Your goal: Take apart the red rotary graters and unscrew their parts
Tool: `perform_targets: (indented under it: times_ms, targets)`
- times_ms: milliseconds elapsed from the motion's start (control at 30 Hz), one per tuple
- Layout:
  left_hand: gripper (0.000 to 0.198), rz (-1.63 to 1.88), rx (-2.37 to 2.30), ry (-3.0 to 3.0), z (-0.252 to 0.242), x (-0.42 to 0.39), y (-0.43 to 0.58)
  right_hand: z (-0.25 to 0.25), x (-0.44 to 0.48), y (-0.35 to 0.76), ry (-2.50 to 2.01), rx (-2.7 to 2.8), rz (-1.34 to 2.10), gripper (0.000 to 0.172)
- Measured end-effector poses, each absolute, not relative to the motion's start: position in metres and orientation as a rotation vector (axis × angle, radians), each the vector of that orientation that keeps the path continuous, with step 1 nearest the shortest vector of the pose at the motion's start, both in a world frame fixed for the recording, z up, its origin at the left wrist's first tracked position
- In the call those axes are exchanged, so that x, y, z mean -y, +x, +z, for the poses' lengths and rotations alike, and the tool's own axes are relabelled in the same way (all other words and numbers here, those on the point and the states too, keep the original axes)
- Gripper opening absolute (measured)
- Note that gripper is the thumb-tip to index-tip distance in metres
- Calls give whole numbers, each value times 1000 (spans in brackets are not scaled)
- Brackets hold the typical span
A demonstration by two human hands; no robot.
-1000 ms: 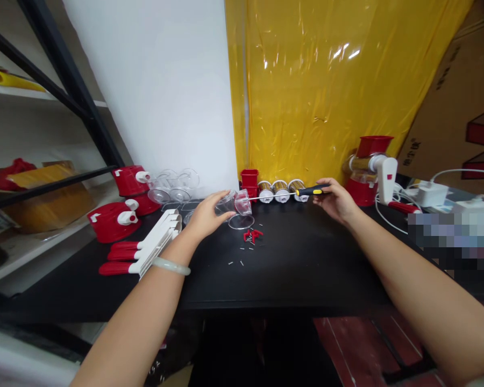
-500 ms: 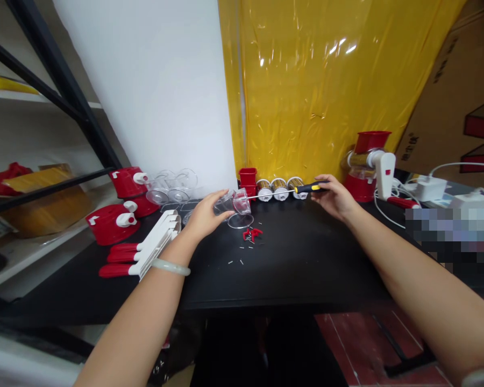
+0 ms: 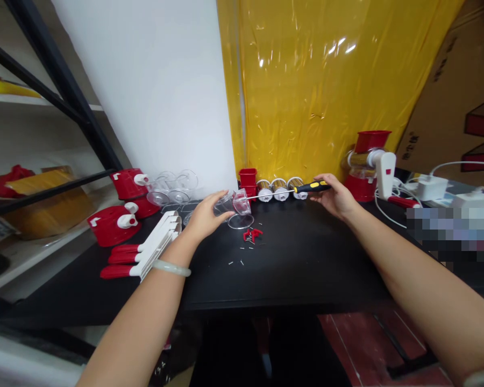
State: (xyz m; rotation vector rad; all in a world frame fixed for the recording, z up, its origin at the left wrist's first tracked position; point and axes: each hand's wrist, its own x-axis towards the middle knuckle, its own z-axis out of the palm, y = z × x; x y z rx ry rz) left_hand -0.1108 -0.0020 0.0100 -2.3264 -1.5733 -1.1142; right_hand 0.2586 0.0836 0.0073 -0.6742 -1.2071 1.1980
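My left hand [image 3: 208, 214] is closed around a clear plastic housing [image 3: 242, 201], lying on its side with its round rim on the black table. In my right hand [image 3: 334, 196] is a black and yellow screwdriver [image 3: 312, 186], gripped by its handle and held level. Its long shaft points left, and the tip reaches the end of the clear housing; whether it sits on a screw is too small to tell. Just in front of the housing lie small red plastic parts [image 3: 253, 235], with several small screws [image 3: 242, 263] scattered around them.
Grater drums [image 3: 281, 190] and red hoppers [image 3: 248, 180] stand along the back. Left are red bases [image 3: 113, 224], clear housings [image 3: 173, 185] and white crank handles [image 3: 157, 239] with red grips. An assembled rotary grater [image 3: 369, 166] and white chargers with cables [image 3: 431, 188] are right.
The screwdriver's handle has turned a little in my right hand, showing more yellow. My left hand and the clear housing have stayed in place.
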Motion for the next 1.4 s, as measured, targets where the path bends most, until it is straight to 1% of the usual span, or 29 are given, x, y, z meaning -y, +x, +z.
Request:
perform_targets:
  times_ms: [100, 167, 233, 333, 400, 433, 533, 600, 667, 700, 767, 833, 867, 900, 967, 1000, 1067, 1133, 1167, 1233, 1300, 1333, 1400]
  targets:
    - [62, -1117, 1556, -2323, 10, 2, -111, 5, -88, 258, -779, 1251, 1069, 37]
    - [62, -1117, 1554, -2320, 10, 2, -111, 4, -89, 258, -794, 1260, 1005, 29]
    - [61, -1111, 1563, -2324, 10, 2, -111, 5, -88, 258, -751, 1245, 1035, 22]
    - [61, -1106, 1582, -2324, 11, 3, -110, 6, -84, 260, -654, 1224, 1174, 28]
    - [61, -1107, 1585, -2317, 11, 3, -110, 7, -83, 261, -659, 1218, 1208, 25]
    - [61, -1107, 1585, -2315, 12, 3, -110, 7, -84, 261, -713, 1235, 1165, 25]
    - [60, -1106, 1584, -2324, 12, 3, -109, 6, -87, 261, -914, 1325, 954, 36]
    - [60, -1106, 1590, -2326, 12, 3, -110, 7, -87, 261, -947, 1339, 894, 33]
    - [60, -1108, 1591, -2321, 12, 3, -110, 7, -86, 260, -843, 1275, 986, 22]
    - [60, -1108, 1589, -2319, 12, 3, -110, 8, -85, 260, -772, 1241, 1051, 21]
    - [60, -1111, 1583, -2322, 12, 3, -110, 8, -83, 261, -649, 1199, 1166, 28]
    - [61, -1116, 1581, -2324, 12, 3, -110, 8, -83, 261, -639, 1209, 1194, 27]
    - [61, -1118, 1581, -2324, 12, 3, -110, 7, -84, 261, -682, 1219, 1171, 25]
    - [61, -1120, 1579, -2323, 12, 3, -110, 7, -86, 261, -746, 1230, 1128, 28]
    - [61, -1121, 1578, -2327, 11, 3, -110, 6, -89, 260, -866, 1267, 1031, 38]
    - [60, -1121, 1580, -2330, 11, 3, -110, 6, -89, 260, -895, 1285, 996, 40]
    - [61, -1121, 1586, -2334, 11, 2, -110, 6, -90, 260, -880, 1299, 972, 35]
    - [62, -1122, 1589, -2331, 11, 2, -110, 7, -88, 260, -786, 1270, 1038, 27]
    - [62, -1122, 1588, -2328, 11, 2, -110, 7, -86, 260, -736, 1247, 1089, 26]
    - [61, -1118, 1584, -2326, 11, 2, -110, 8, -84, 261, -649, 1210, 1204, 31]
    - [62, -1118, 1578, -2328, 11, 2, -110, 7, -84, 261, -634, 1186, 1269, 27]
    - [62, -1118, 1576, -2330, 11, 2, -110, 7, -85, 260, -668, 1183, 1262, 25]
    - [63, -1118, 1572, -2331, 11, 2, -110, 6, -87, 260, -779, 1212, 1176, 30]
